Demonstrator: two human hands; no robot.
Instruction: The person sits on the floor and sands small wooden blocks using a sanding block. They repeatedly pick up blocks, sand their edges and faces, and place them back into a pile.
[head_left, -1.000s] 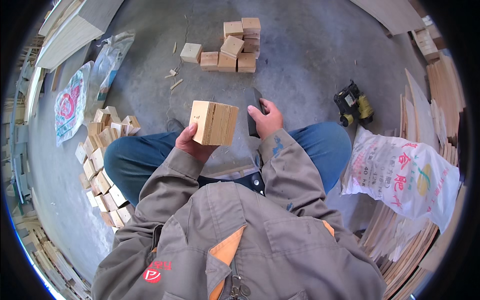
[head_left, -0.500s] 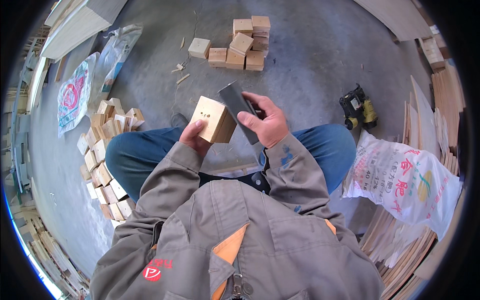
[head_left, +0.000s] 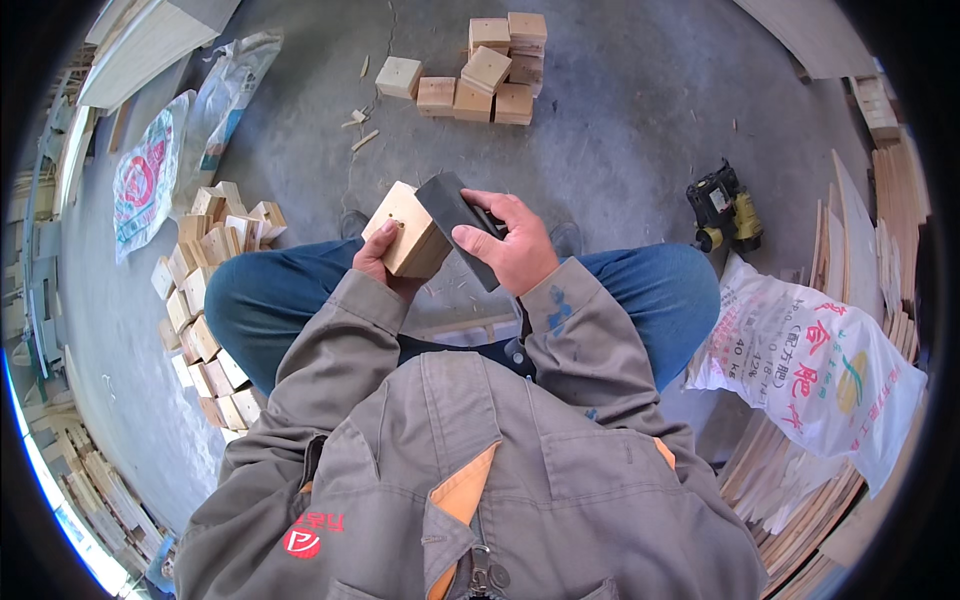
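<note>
- Broadly, a grey concrete floor [head_left: 620, 130] is seen beneath a seated person in a grey work jacket [head_left: 480, 470] and blue jeans [head_left: 270, 300].
- A large white printed sack [head_left: 810, 370] is propped at the person's right, over a fan of thin wooden sheets [head_left: 790, 480]; further thin boards [head_left: 880, 230] are leaned behind it.
- Two more printed sacks [head_left: 170, 150] are laid flat on the floor at the far left, beside long pale boards [head_left: 140, 45].
- A loose heap of small wooden blocks [head_left: 205, 290] is spread along the outside of the left thigh, touching the jeans in places.
- A smaller stack of wooden blocks [head_left: 495, 65] is piled on the floor well ahead of the knees, with a few wood slivers [head_left: 358, 125] scattered beside it.
- A black and yellow power tool [head_left: 725, 205] is set on the floor near the right knee.
- A pale wooden block [head_left: 405, 232] is held above the lap, tilted, between the knees; a small dark hole is shown on its upper face.
- The left hand [head_left: 375, 262] is wrapped under the block from the near side, its fingers clamped on the block.
- A dark grey sanding block [head_left: 458, 228] is pressed against the right face of the wooden block.
- The right hand [head_left: 510, 245] is closed over the sanding block, its fingers clamped along the top edge.
</note>
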